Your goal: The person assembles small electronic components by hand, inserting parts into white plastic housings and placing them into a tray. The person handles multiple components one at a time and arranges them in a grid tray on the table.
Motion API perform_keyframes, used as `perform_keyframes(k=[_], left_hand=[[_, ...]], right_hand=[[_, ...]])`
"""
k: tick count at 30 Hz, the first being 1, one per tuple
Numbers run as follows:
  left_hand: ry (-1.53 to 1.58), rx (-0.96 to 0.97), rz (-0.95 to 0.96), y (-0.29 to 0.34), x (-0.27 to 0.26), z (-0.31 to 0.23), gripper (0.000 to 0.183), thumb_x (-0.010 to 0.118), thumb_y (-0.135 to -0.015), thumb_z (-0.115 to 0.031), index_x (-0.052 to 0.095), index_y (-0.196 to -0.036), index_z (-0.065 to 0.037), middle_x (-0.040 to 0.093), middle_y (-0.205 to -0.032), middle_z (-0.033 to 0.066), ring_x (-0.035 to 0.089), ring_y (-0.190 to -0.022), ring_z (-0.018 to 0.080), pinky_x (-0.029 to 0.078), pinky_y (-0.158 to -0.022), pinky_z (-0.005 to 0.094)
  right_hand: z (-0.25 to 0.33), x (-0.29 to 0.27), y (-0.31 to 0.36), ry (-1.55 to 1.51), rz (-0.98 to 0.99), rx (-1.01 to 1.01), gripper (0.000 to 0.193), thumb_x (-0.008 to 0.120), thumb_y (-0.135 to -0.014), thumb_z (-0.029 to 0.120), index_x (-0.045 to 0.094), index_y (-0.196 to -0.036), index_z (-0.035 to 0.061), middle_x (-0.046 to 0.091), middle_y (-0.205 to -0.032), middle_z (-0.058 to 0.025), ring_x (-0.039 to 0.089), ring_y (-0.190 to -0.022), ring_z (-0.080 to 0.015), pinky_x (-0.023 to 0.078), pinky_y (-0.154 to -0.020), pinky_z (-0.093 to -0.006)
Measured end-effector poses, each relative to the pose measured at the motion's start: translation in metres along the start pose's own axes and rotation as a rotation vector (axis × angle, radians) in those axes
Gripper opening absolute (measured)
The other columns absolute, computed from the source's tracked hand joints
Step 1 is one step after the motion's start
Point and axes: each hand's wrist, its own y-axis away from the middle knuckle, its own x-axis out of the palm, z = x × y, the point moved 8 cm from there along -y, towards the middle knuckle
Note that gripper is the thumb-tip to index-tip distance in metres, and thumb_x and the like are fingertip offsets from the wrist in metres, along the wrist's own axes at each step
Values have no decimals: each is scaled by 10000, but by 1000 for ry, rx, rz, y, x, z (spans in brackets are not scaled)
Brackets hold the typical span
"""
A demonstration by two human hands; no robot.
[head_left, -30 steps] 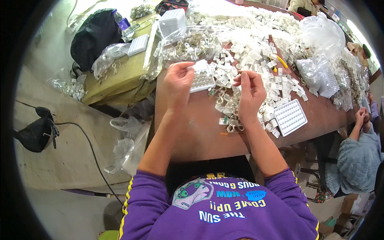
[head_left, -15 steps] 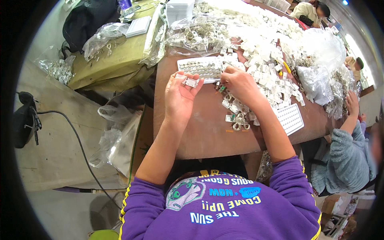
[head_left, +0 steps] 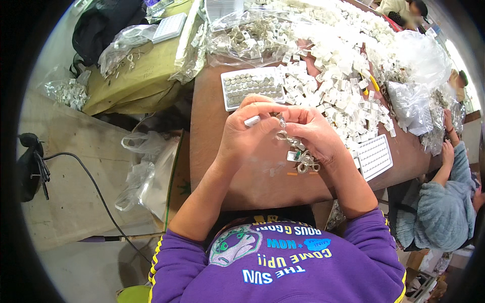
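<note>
Both my hands meet above the brown table, fingertips almost touching. My left hand [head_left: 243, 130] is closed, with a small white plastic piece [head_left: 251, 121] held in its fingers. My right hand [head_left: 316, 132] is pinched against the left fingertips; what lies in the pinch is too small to name. Just below my right hand lie coiled pale wires [head_left: 307, 166] and a small white-and-green part [head_left: 292, 155]. Beyond my hands stands a white tray [head_left: 228, 102] with rows of round silvery pieces. Small white plastic housings [head_left: 336, 83] are heaped beyond my right hand.
A second white tray [head_left: 375, 156] lies right of my right forearm. Yellow-handled pliers [head_left: 374, 82] rest among the housings. Clear bags [head_left: 411, 103] fill the right side, where a co-worker in a grey-blue fleece [head_left: 440, 212] sits. Stacked white trays [head_left: 224, 11] stand at the back.
My right hand has come back from the pile by the tray to join my left hand. The left hand has turned from palm-up to fingers closed, moving slightly nearer and right.
</note>
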Motion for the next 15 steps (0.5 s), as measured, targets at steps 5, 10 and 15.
perform_keyframes(k=[5,10,15], left_hand=[[109,-66,-7,2,-2,6,118,618,-899,-73,672,-990,-20,618,-964,30,569,-879,96,471,-788,237],[652,-376,-95,10,3,34,131,575,-948,-79,596,-1055,-5,613,-956,73,520,-799,86,446,-744,237],[750,-390,-145,12,3,43,146,571,-953,-91,589,-1067,-1,613,-941,63,495,-755,89,436,-741,230]], right_hand=[[-7,2,1,-2,-16,69,87,663,-826,129,646,-875,59,583,-756,68,483,-655,-6,363,-548,-175],[1,-1,4,210,-25,56,90,678,-836,79,635,-888,20,630,-848,9,573,-774,-48,447,-707,-196],[25,1,6,538,-113,-147,93,669,-841,39,635,-894,-29,637,-835,-4,571,-770,-46,461,-693,-221]])
